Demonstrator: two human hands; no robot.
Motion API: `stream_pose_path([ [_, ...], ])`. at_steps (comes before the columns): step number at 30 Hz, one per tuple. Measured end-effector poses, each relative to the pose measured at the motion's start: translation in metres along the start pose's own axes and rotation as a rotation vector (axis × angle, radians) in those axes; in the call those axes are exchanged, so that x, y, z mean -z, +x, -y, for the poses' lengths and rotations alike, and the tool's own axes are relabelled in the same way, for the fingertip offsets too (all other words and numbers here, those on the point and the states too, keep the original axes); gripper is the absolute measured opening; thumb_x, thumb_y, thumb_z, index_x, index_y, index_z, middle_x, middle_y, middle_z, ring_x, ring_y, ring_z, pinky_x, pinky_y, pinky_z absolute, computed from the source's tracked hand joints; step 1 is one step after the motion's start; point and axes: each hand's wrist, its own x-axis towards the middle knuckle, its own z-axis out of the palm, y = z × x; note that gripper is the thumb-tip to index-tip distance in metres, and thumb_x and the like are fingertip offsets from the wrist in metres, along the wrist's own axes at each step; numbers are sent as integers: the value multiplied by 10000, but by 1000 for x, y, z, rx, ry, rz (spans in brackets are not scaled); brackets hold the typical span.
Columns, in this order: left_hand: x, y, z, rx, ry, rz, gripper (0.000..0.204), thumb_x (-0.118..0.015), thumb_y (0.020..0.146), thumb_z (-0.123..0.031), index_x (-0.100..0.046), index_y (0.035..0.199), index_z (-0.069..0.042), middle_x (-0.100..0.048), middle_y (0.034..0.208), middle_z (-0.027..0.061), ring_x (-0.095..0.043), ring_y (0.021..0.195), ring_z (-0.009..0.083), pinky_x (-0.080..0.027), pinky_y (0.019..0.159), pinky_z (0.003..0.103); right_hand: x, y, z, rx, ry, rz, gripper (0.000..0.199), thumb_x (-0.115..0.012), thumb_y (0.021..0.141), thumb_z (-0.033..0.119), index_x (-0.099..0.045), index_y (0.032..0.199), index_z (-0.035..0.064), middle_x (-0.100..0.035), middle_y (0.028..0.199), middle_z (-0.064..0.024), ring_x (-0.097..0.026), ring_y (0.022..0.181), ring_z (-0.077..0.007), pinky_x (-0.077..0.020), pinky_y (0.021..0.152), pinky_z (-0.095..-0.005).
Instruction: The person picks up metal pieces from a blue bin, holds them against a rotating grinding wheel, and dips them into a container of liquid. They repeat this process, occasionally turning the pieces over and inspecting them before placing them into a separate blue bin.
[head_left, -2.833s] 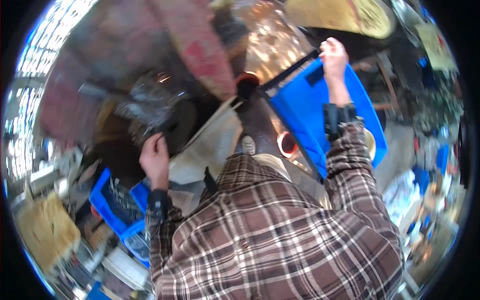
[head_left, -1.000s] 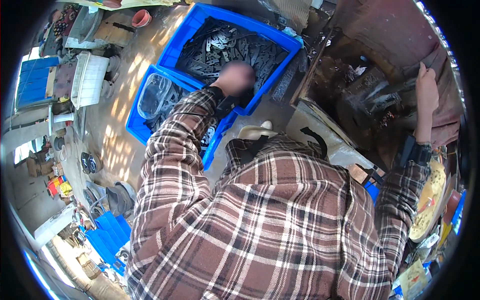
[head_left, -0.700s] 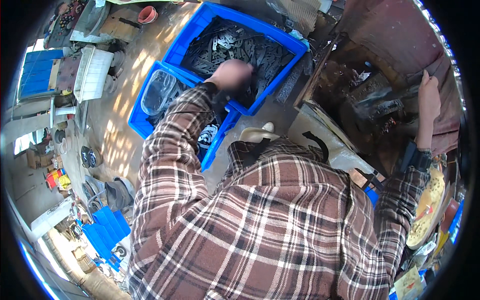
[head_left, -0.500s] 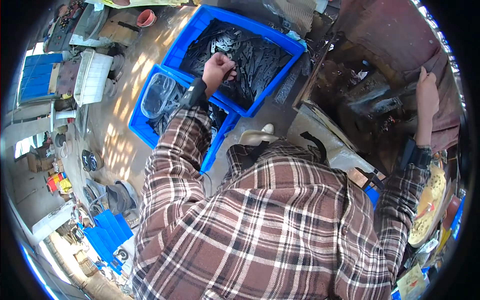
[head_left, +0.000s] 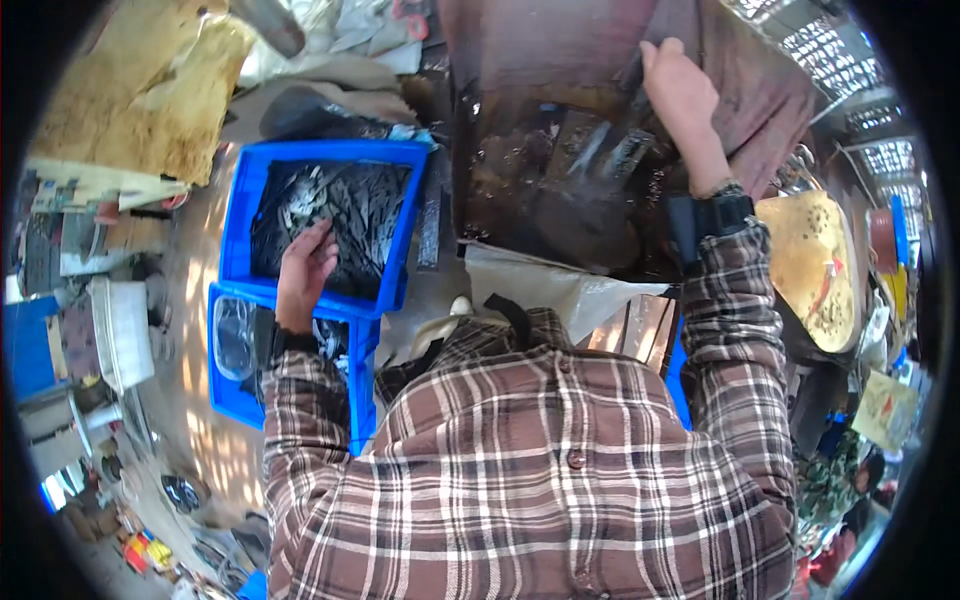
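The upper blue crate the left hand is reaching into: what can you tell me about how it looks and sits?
The blue crate is a rectangular open-topped bin that looks like moulded plastic, with a thick rim. It holds a heap of thin, dark grey metal pieces. The left hand rests inside on that heap, near the crate's lower edge. A second blue crate lies against that same edge, and a dark metal bar lies along its right side.

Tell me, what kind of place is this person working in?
Probably a small metal workshop. The left hand reaches into a blue crate full of grey metal pieces, the right hand rests on a dark, greasy machine, and a second blue crate sits on the dusty floor.
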Motion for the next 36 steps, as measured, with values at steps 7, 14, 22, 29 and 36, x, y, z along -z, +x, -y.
stream_pose_path([
  [7, 16, 7, 13, -89, -166, 208, 421, -545, 896, -37, -471, 1285, 107, -613, 1088, 164, -621, 1034, 291, -510, 953, 397, 0, 1, -1, 38, 27, 13, 409, -482, 958, 419, -530, 926, 15, -678, 761, -210, -678, 749, -404, -534, 671, -504],
  [14, 27, 31, 32, -366, 260, -235, 206, -654, 854, 15, -595, 1050, 40, -641, 832, 67, -632, 700, 154, -537, 631, 275, 0, 3, 2, 54, 13, 36, 404, -477, 962, 416, -535, 927, 18, -678, 762, -209, -681, 747, -394, -537, 661, -501],
  [22, 34, 38, 36, -608, 1011, -526, 261, -673, 736, -86, -671, 988, -18, -693, 811, 82, -672, 759, 193, -523, 728, 317, 2, 6, 1, -10, 60, 146, 463, -386, 977, 444, -529, 1046, 9, -681, 944, -234, -648, 934, -418, -496, 818, -509],
  [29, -7, 48, 48, -615, 1539, -554, 79, -616, 787, -172, -644, 805, -101, -643, 818, 132, -632, 778, 365, -503, 679, 476, 2, 4, 2, -13, -6, 160, 489, -367, 983, 484, -508, 1048, 20, -661, 980, -269, -621, 955, -469, -480, 831, -542],
  [36, -10, 36, 22, -621, 887, -217, 222, -668, 869, -247, -574, 908, -49, -610, 846, 146, -638, 776, 301, -522, 707, 385, -3, 6, -7, -10, -63, 167, 503, -358, 982, 508, -512, 1054, 34, -661, 986, -267, -626, 952, -464, -485, 828, -544],
])
